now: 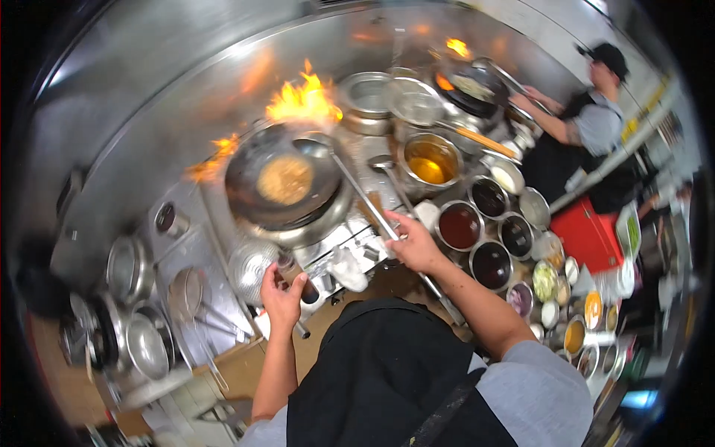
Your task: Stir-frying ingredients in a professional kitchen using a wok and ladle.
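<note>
My right hand (416, 243) grips the long metal handle of a ladle (357, 187). Its bowl hangs at the upper right inside a dark wok (246, 173). Pale brown food (285, 179) lies in the wok's middle, blurred. Tall flames (304, 103) rise behind the wok's far rim. My left hand (285, 293) has its fingers and thumb around a small cylindrical container (293, 274), apparently a bottle with brown contents, held this side of the wok. Under and beside that hand sits a perforated metal strainer (251, 271). A crumpled white cloth (347, 269) lies to the right of the container.
On the right stand a pot of amber liquid (433, 162), a wire strainer with a wooden handle (475, 137) and several dark sauce containers (459, 225). A co-worker (581, 112) tends another flaming wok (472, 92). Metal bowls (148, 343) and strainers (187, 288) occupy the left.
</note>
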The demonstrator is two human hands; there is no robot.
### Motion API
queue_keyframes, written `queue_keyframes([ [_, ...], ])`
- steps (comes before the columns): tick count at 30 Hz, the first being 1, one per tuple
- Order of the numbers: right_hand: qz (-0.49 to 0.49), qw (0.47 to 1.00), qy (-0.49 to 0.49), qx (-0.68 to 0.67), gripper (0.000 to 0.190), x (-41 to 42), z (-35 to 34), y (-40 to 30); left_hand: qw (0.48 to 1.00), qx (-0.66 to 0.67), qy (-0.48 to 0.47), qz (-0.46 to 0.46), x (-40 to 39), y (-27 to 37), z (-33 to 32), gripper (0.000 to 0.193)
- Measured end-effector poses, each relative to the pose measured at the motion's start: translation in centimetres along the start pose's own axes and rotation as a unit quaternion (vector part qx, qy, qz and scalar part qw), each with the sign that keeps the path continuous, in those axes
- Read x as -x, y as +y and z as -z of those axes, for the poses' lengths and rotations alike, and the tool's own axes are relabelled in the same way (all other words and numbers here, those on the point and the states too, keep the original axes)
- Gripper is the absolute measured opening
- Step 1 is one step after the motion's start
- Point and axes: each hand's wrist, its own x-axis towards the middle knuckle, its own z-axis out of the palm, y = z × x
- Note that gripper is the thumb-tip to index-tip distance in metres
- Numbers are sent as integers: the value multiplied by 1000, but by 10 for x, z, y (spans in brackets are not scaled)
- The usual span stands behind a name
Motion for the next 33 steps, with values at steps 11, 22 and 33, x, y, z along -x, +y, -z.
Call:
queue_keyframes([
  [11, 2, 941, 143, -308, 68, 226, 122, 31, 939, -44, -307, -148, 23, 55, -216, 49],
  [22, 58, 845, 406, -343, 68, 406, 134, 48, 793, -83, -485, -359, 123, 64, -506, 50],
  [33, 64, 697, 536, -472, 67, 436, 102, 52, 666, -199, -536, -480, 184, 56, -551, 62],
])
